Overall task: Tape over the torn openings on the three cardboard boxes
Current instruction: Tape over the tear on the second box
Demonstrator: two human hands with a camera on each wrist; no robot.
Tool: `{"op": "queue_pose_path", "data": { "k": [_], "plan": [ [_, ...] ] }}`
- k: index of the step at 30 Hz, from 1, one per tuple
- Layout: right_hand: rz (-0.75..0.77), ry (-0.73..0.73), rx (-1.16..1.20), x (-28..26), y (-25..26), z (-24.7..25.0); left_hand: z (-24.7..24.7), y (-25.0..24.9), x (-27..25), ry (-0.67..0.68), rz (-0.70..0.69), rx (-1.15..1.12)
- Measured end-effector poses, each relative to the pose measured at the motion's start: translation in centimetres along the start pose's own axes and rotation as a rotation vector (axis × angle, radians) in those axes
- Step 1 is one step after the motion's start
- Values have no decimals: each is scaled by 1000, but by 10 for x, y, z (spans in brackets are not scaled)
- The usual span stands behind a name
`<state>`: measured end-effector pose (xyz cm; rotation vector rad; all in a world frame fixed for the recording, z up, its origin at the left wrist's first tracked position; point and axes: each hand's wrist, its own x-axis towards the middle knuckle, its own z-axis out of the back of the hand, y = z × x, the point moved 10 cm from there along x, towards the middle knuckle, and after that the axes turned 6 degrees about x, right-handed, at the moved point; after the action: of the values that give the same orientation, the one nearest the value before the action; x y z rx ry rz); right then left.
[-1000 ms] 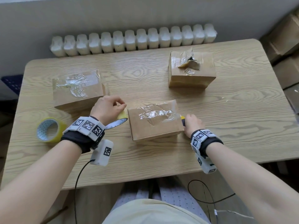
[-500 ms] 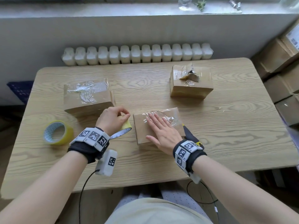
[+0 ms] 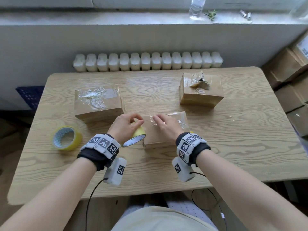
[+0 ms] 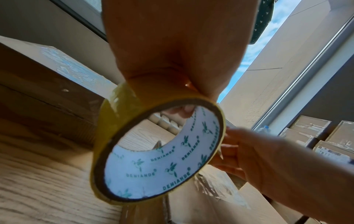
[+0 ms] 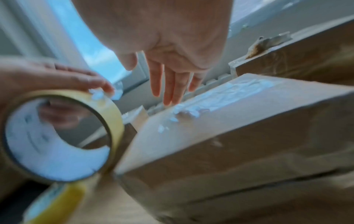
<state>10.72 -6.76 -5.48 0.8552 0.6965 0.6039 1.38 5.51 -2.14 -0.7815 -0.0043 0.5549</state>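
Three cardboard boxes stand on the wooden table. The left box has crinkled clear tape on top. The far right box shows a torn flap sticking up. The middle box has tape across its top. My left hand grips a yellow tape roll at that box's left edge, thumb and fingers round the rim. My right hand hovers over the middle box, fingers straight and pointing towards the roll.
A second yellow tape roll lies flat at the table's left. A bit of a yellow tool peeks out right of the middle box. A white radiator runs behind the table. Stacked cartons stand at the right.
My right hand went from the middle box's right side onto its taped top, then slid left towards the roll. My left hand kept its grip on the roll.
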Motion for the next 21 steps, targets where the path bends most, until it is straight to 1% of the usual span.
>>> {"op": "queue_pose_path", "data": {
  "k": [1, 2, 3, 4, 7, 9, 11, 13, 14, 15, 16, 17, 18, 19, 20, 21],
  "plan": [
    [-38, -30, 175, 0, 3, 2, -2, -5, 1, 14, -17, -6],
    [-79, -22, 341, -1, 4, 0, -3, -10, 2, 26, -32, -12],
    [-114, -3, 465, -2, 4, -4, -3, -13, 3, 36, -39, -17],
    [-132, 7, 534, -4, 5, -5, -3, -16, 4, 43, -47, -20],
    [-144, -18, 578, -11, 7, 3, -7, -26, 5, 96, -95, -48],
    [-156, -43, 578, -14, 4, 10, -11, -32, 2, 163, -125, -100],
    [-170, -73, 580, -17, -1, 21, -15, -28, 0, 254, -95, -155],
    [-180, -85, 609, -21, -3, 30, -17, -29, -5, 341, -77, -329],
    [-186, -82, 635, -22, -2, 32, -16, -30, -6, 360, -92, -408],
    [-195, -75, 650, -24, -2, 32, -16, -29, -6, 365, -94, -435],
    [-196, -74, 647, -25, -1, 35, -15, -28, -6, 366, -99, -408],
    [-194, -98, 640, -26, -3, 43, -14, -22, -5, 364, -102, -333],
    [-203, -168, 656, -26, -11, 59, -11, -9, -5, 352, -104, -197],
    [-222, -271, 705, -28, -23, 84, -3, 12, -5, 322, -84, -35],
    [-234, -371, 758, -31, -36, 113, 7, 37, -8, 288, -32, 67],
    [-232, -442, 781, -33, -47, 141, 17, 59, -12, 265, 12, 76]
  ]
}}
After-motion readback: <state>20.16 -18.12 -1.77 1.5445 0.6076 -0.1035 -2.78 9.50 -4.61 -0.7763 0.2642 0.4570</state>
